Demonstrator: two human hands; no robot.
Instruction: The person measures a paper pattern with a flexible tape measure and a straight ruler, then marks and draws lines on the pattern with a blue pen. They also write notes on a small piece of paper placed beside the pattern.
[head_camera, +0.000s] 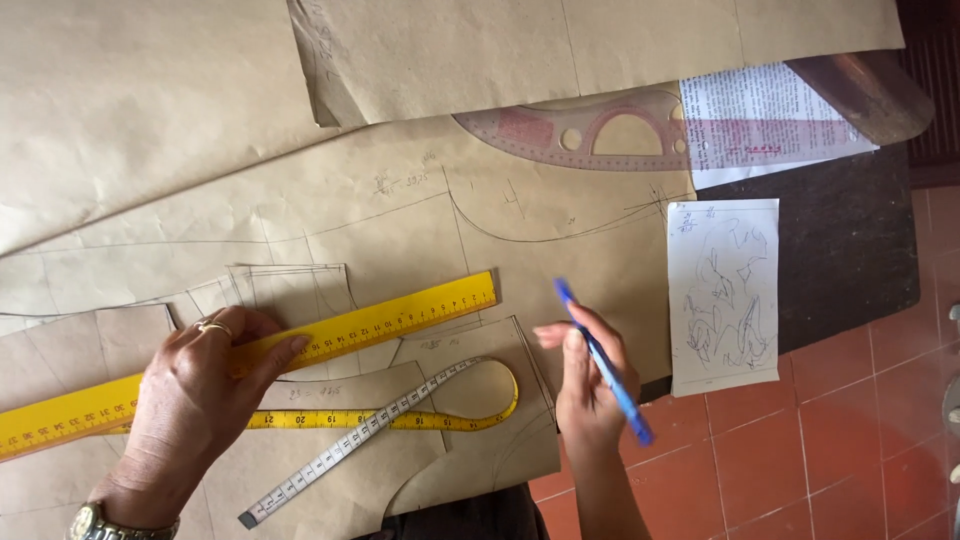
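Observation:
My left hand (200, 390) presses flat on a long yellow ruler (400, 315) that lies slanted across brown pattern paper (420, 215); a ring and a wristwatch show on that hand and wrist. My right hand (585, 385) holds a blue pen (605, 365), tip raised toward the upper left, just right of the ruler's end. A yellow and white tape measure (400, 415) loops over cut paper pieces (480, 455) between my hands. Pencil lines and curves are drawn on the big sheet.
A clear pinkish curved ruler (580, 135) lies at the top, partly under another brown sheet (620, 40). A small white sheet with scribbles (722, 295) and a printed sheet (770, 115) rest on the dark table (850, 260). Red floor tiles (830, 450) lie lower right.

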